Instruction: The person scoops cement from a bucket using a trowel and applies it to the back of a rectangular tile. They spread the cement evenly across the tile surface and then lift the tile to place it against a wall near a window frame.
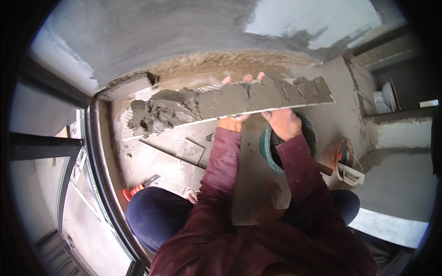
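Both my hands hold a long, narrow tile strip [216, 118] in front of me, its upper face thickly spread with wet grey mortar [225, 101]. My left hand [234, 123] grips the near edge around the middle. Just to its right, my right hand [284, 123] is closed on the same edge, thumb against it. Some fingertips show over the far edge; the rest of the fingers are hidden beneath the strip. At its left end the mortar is lumpy, and toward the right it lies smoother. Below my right hand stands a green bucket [265, 149], partly covered by my forearm.
Cut tile pieces [159, 162] with ridged backs lie on the floor at left, near a tool with a red handle [133, 191]. An orange bucket [332, 154] stands at right. A partly plastered wall [184, 37] rises ahead; a dark window frame [99, 152] borders the left.
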`<state>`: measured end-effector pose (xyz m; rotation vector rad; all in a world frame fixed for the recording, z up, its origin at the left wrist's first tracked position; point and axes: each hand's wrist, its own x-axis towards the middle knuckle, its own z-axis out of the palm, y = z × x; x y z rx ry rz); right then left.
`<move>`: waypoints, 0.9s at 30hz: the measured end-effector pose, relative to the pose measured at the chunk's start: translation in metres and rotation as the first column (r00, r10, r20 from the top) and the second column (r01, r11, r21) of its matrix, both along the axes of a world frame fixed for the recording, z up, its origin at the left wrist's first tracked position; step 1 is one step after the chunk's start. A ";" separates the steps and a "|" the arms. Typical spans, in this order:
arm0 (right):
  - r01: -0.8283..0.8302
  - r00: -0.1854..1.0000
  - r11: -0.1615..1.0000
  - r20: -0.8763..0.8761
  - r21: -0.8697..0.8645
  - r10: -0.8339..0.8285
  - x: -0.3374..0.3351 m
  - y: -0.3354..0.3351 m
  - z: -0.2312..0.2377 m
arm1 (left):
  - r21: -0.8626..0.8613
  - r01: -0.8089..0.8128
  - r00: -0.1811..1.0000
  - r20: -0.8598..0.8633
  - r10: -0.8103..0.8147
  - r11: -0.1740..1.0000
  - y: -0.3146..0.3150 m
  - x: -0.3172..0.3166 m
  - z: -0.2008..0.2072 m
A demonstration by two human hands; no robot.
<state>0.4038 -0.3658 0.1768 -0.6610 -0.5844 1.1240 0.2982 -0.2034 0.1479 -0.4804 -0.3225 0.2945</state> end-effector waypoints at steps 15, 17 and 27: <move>0.446 0.869 0.889 -0.186 -0.105 -0.458 0.009 0.050 -0.074 | -0.121 -0.524 0.835 -0.271 0.480 0.843 0.012 -0.003 -0.076; 0.468 0.855 0.877 -0.197 -0.105 -0.480 0.011 0.062 -0.076 | -0.114 -0.574 0.563 -0.774 0.290 0.811 0.024 -0.006 -0.031; 0.529 0.742 0.794 -0.292 -0.299 -0.604 0.027 0.093 -0.101 | 0.008 -0.621 0.628 -0.594 0.503 0.784 0.045 -0.030 -0.035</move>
